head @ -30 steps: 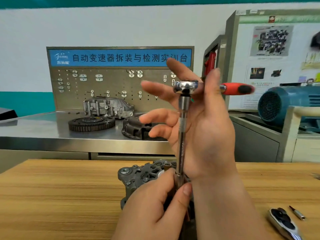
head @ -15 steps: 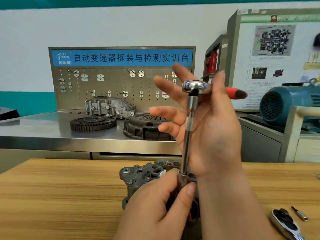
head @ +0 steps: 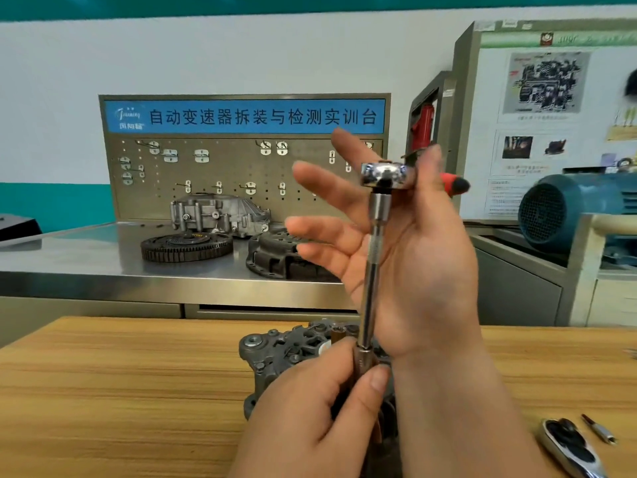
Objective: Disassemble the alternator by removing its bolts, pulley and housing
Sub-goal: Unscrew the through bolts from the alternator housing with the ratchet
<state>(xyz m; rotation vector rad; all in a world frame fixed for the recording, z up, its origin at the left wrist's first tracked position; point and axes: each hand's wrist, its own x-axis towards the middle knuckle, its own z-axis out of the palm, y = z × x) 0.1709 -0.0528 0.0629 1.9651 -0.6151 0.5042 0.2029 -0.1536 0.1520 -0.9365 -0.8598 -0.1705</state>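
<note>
The dark grey alternator (head: pixel 275 350) stands on the wooden table (head: pixel 120 391), its near side hidden by my hands. A chrome extension bar (head: pixel 374 270) rises straight up from it to a ratchet head (head: pixel 382 174), whose red handle (head: pixel 453 184) points right and away. My left hand (head: pixel 310 415) grips the bar's lower end where it meets the alternator. My right hand (head: pixel 420 263) is up at the ratchet with fingers straight and spread to the left. Its thumb points up in front of the handle.
A second chrome ratchet (head: pixel 568 450) and a small bit (head: pixel 598 429) lie on the table at the lower right. Behind, a steel bench (head: pixel 69 257) carries a toothed flywheel (head: pixel 186 246), a clutch cover (head: pixel 272 253) and a gearbox housing (head: pixel 220 213). A blue motor (head: pixel 568 208) stands at right.
The red handle has swung away from me and looks shorter behind my right hand. My left hand keeps its grip on the bar's base.
</note>
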